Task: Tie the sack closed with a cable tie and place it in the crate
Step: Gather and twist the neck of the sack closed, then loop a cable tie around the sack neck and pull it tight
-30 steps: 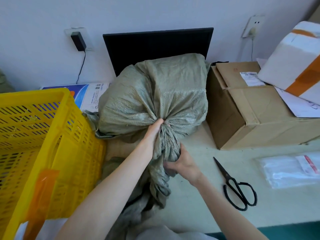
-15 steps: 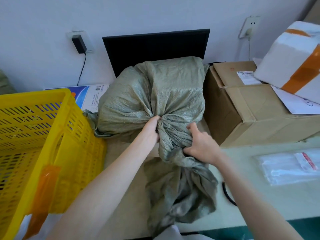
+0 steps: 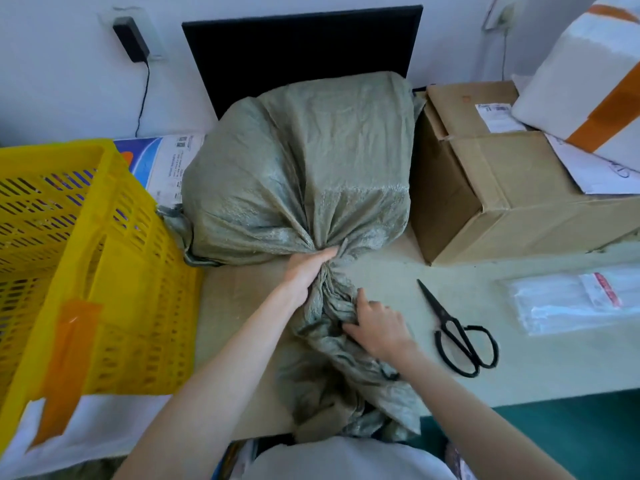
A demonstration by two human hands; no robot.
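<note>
A full grey-green woven sack (image 3: 304,161) lies on the table in the middle, its gathered neck pointing toward me. My left hand (image 3: 306,268) grips the bunched neck right at the sack's body. My right hand (image 3: 375,325) holds the twisted loose fabric a little lower, fingers curled into the folds. The slack tail of the sack (image 3: 349,386) runs down to the table's near edge. A yellow slotted crate (image 3: 86,258) stands at the left, beside the sack. A clear packet of white cable ties (image 3: 571,303) lies at the right.
Black scissors (image 3: 457,332) lie just right of my right hand. A brown cardboard box (image 3: 502,188) stands right of the sack with a white taped parcel (image 3: 588,71) on it. A black panel (image 3: 301,50) leans on the wall behind the sack.
My right hand has moved down the neck from beside the sack's body to the twisted tail. The neck is bunched tighter and the scissors are uncovered again. My left hand keeps its grip.
</note>
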